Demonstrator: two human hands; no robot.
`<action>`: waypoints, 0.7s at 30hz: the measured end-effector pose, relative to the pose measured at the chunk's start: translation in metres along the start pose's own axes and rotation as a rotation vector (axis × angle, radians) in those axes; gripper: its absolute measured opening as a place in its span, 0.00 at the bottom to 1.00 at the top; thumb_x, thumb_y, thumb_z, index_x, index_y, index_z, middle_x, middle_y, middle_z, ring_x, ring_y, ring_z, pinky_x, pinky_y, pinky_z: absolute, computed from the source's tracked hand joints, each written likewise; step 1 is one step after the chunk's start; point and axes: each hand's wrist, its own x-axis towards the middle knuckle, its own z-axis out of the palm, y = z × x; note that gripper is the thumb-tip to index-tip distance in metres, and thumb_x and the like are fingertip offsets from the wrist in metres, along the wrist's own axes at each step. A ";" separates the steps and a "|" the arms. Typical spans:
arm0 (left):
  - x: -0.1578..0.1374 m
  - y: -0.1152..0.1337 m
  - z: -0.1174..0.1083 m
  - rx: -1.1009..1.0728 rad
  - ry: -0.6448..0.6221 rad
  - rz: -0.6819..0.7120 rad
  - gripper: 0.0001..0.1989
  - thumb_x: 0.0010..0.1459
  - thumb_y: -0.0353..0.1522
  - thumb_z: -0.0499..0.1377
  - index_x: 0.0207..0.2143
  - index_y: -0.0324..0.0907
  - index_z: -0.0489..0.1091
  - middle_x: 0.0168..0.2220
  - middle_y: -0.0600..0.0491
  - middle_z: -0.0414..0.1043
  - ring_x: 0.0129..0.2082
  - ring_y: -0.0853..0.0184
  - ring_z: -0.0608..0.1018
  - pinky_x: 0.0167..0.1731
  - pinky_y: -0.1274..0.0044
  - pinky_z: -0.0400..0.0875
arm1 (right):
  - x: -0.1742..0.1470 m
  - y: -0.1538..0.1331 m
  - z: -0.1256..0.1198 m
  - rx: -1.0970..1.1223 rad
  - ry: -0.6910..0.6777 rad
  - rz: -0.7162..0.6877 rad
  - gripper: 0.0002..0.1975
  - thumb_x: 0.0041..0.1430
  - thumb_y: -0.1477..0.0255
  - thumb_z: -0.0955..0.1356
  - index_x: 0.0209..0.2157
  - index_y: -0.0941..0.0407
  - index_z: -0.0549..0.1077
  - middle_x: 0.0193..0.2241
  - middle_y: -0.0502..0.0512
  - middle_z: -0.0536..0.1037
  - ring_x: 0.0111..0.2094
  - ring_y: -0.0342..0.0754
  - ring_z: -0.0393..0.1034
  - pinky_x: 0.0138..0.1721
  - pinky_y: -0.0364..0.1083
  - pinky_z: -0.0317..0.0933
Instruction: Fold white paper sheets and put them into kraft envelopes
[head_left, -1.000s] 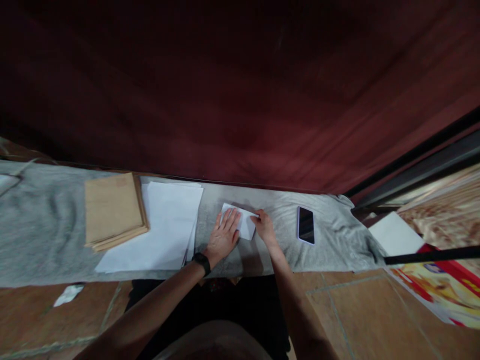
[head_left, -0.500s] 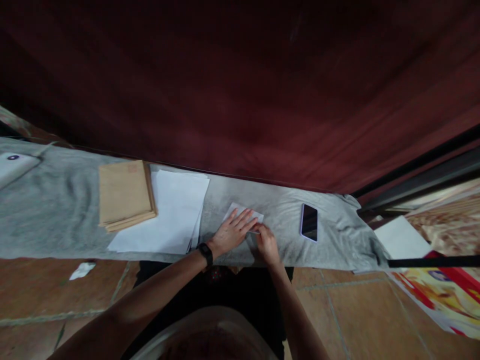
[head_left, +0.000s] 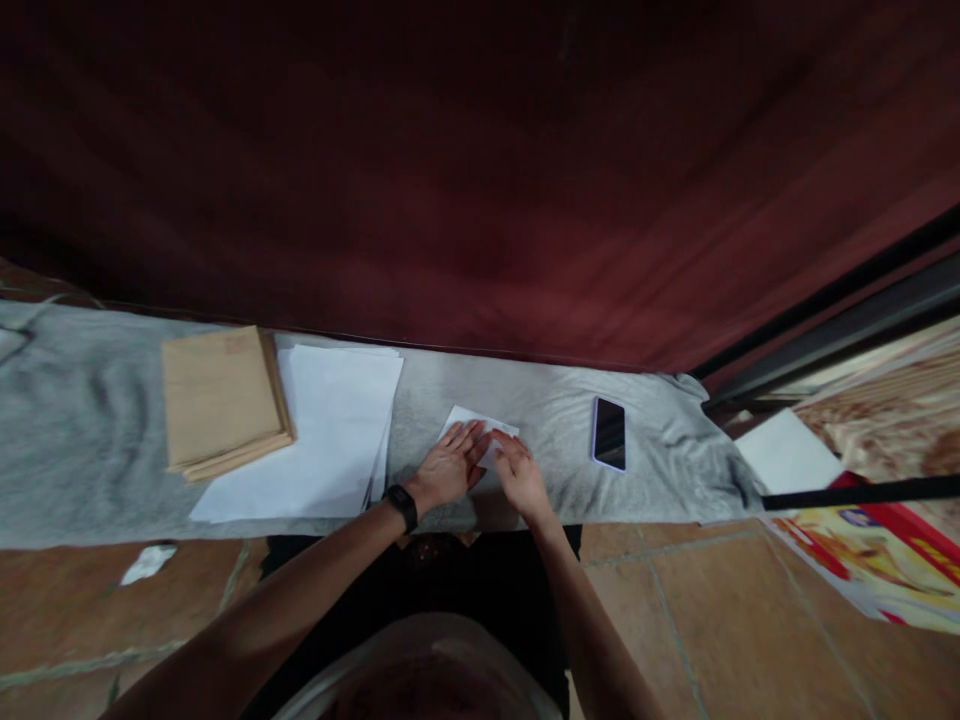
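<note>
A small folded white paper (head_left: 466, 413) lies on the grey cloth, partly covered by both hands. My left hand (head_left: 453, 466), with a black band on its wrist, rests on the paper with its fingers stretched out. Close beside it, my right hand (head_left: 519, 476) lays its extended fingertips on the paper's right part. The lower side of the paper is hidden under the hands. To the left is a stack of white sheets (head_left: 337, 430), with a pile of brown envelopes (head_left: 221, 395) overlapping its left side.
A phone (head_left: 609, 434) with a pale purple edge lies on the grey cloth (head_left: 551, 400) at right. A dark red panel (head_left: 450, 230) rises behind the cloth. A crumpled white scrap (head_left: 148, 564) and a colourful box (head_left: 870, 560) are lower down at the sides.
My right fingers have gone from curled at the paper's lower edge to laid out on it, and my left hand has shifted slightly. The view has moved a little.
</note>
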 end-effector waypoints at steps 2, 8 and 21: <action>0.000 -0.001 0.000 -0.003 0.006 0.005 0.30 0.64 0.36 0.55 0.66 0.39 0.60 0.69 0.41 0.57 0.71 0.56 0.57 0.70 0.62 0.46 | 0.012 -0.007 0.010 -0.037 0.002 0.018 0.23 0.73 0.70 0.55 0.63 0.57 0.67 0.61 0.56 0.72 0.63 0.48 0.65 0.64 0.50 0.60; 0.002 -0.002 0.000 0.025 -0.001 -0.056 0.35 0.62 0.40 0.54 0.68 0.32 0.56 0.70 0.38 0.55 0.72 0.54 0.54 0.70 0.61 0.47 | 0.026 -0.012 0.040 -0.232 0.006 0.025 0.25 0.75 0.63 0.55 0.68 0.57 0.60 0.68 0.59 0.62 0.69 0.51 0.54 0.69 0.56 0.50; -0.002 -0.001 -0.006 0.017 0.045 -0.080 0.29 0.64 0.40 0.55 0.64 0.38 0.64 0.69 0.41 0.57 0.70 0.52 0.58 0.69 0.58 0.49 | -0.009 0.024 0.021 -0.381 0.085 0.099 0.28 0.74 0.64 0.57 0.69 0.61 0.56 0.69 0.62 0.59 0.69 0.57 0.53 0.69 0.58 0.45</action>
